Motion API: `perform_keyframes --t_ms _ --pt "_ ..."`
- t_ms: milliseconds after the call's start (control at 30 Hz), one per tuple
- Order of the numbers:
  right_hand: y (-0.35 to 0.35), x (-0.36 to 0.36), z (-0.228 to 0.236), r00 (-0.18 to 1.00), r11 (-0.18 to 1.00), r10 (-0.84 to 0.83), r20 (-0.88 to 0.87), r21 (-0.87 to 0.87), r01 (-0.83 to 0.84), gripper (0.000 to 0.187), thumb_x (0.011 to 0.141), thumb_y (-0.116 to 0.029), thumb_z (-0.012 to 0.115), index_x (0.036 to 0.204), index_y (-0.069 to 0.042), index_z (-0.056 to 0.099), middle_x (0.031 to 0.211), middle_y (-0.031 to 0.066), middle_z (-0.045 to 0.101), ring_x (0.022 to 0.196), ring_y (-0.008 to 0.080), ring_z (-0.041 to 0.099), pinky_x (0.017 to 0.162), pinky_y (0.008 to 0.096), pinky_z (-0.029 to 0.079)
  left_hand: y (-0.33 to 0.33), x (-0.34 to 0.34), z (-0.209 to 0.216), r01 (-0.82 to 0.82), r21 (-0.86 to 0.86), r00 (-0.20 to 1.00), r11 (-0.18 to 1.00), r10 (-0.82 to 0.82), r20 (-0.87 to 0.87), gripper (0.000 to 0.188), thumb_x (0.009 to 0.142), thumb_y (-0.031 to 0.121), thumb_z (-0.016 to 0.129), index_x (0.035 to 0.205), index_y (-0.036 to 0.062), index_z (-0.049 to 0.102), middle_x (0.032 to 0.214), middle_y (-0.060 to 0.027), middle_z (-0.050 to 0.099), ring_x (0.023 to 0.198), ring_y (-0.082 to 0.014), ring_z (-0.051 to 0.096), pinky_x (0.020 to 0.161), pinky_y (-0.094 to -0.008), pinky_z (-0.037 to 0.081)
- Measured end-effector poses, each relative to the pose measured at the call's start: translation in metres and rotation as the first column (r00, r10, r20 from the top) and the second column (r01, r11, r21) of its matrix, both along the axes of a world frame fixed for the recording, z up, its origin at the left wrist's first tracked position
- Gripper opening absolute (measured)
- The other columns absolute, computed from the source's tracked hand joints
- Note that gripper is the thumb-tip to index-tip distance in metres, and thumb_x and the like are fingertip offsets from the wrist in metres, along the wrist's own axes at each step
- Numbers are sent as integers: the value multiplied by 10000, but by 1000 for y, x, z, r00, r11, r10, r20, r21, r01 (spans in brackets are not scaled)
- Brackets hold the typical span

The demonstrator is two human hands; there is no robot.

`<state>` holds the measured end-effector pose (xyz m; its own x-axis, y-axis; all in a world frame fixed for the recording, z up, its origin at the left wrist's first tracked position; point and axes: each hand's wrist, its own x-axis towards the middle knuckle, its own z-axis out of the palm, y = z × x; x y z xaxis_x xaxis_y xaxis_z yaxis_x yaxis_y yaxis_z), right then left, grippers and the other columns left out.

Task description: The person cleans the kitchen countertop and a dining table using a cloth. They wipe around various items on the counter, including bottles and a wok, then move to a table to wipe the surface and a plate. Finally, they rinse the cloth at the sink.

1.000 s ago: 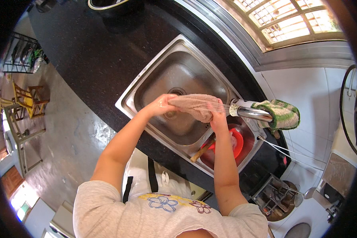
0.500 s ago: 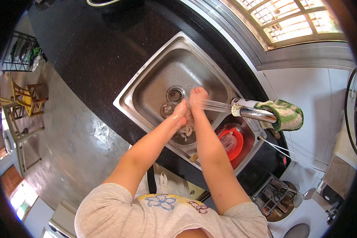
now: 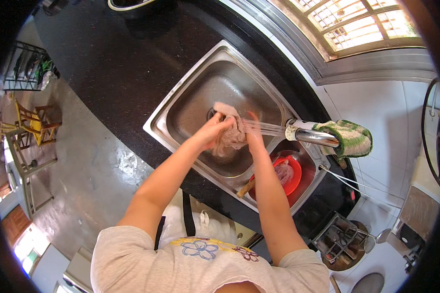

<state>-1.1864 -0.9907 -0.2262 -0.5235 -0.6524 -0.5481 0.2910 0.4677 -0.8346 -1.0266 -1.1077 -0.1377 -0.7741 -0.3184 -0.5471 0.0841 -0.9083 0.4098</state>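
Observation:
Over the sink basin (image 3: 200, 93), my left hand (image 3: 212, 133) is closed on a soft, wet, pinkish-brown mass (image 3: 235, 134) with a paler flap at its top; I cannot make out its kind. My right hand (image 3: 253, 136) is at the mass's right side, its fingers blurred by motion and running water. Whether they grip it cannot be made out. Water streams leftward in several jets from the faucet (image 3: 318, 139) over my right hand and the mass. The drain (image 3: 211, 113) is partly hidden behind my left hand and the mass.
A red bowl (image 3: 294, 177) holding something pinkish and wet sits in the smaller right basin. By my right forearm is a wooden handle (image 3: 246, 188). A green-and-white cloth (image 3: 353, 139) hangs by the faucet. Black countertop (image 3: 132, 73) surrounds the sink; a window (image 3: 352, 24) is at upper right.
The wet mass has been lifted and gathered up, nearer the water. My left hand has shifted left and turned over it; my right hand has moved down and right, apart from my left.

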Motion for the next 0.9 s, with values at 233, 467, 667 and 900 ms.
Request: perform_keyframes --t_ms 233,467,667,900 --pt "-5 1 83 914 855 370 164 -444 -266 1050 816 -365 800 1582 -225 96 1393 97 507 1234 239 519 1026 387 433 -25 11 15 519 -623 818 585 -552 163 643 739 16 676 1346 19 462 1276 -88 558 1185 -165 528 972 -317 455" --pt "-26 8 136 678 728 686 -266 226 -648 535 756 -213 833 1197 -36 588 1073 64 660 981 142 601 860 288 484 -31 22 -2 433 -826 897 362 -260 356 421 700 144 799 1072 17 650 971 -89 702 866 -178 661 801 -323 518" --pt "-12 3 144 948 955 286 -140 -37 -294 373 837 -180 770 1135 -31 604 944 12 652 865 92 592 794 254 478 -37 35 -10 648 -758 744 67 -264 613 271 835 259 731 994 50 668 862 -102 699 790 -221 668 721 -358 517" --pt "4 7 84 982 925 -134 136 -337 173 507 854 16 632 1331 -64 480 1248 70 564 1152 200 548 989 339 460 -6 2 -18 -88 -442 995 893 102 9 271 934 299 683 1038 66 590 917 3 611 906 -66 564 743 -263 484"
